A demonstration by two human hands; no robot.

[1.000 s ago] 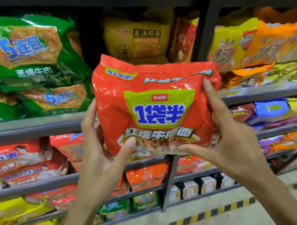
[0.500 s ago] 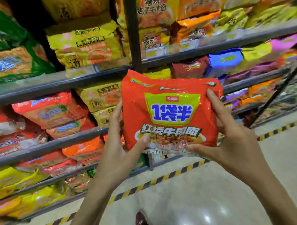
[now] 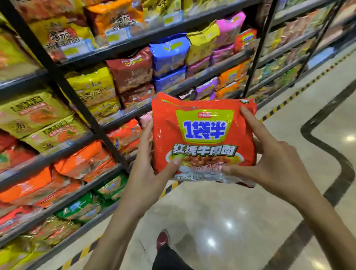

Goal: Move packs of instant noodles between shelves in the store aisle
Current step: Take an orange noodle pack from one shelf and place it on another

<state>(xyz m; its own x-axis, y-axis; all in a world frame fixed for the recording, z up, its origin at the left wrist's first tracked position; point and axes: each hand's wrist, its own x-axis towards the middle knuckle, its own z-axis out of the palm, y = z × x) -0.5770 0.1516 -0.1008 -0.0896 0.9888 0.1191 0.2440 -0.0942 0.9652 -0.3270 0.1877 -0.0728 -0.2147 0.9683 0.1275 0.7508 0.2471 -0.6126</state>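
Note:
A red multi-pack of instant noodles (image 3: 203,122) with a green label and blue lettering is held upright in front of me, out in the aisle and away from the shelves. My left hand (image 3: 148,172) grips its lower left edge, thumb pressed on the front and fingers behind. My right hand (image 3: 273,161) grips the right side, index finger up along the edge and thumb on the bottom front. The dark metal shelves (image 3: 132,114) to the left are packed with several noodle packs in yellow, red, blue, orange and green.
A black shelf upright (image 3: 56,74) slants across the left. Yellow-black hazard tape (image 3: 281,106) runs along the base of the shelving. The shiny tiled floor (image 3: 226,214) spreads below, with a dark inlaid strip (image 3: 339,169) on the right. My leg and red shoe (image 3: 162,240) show below.
The view has swung down and to the right along the aisle, away from the upper shelves. The red pack stays in both hands and now sits lower, over the floor.

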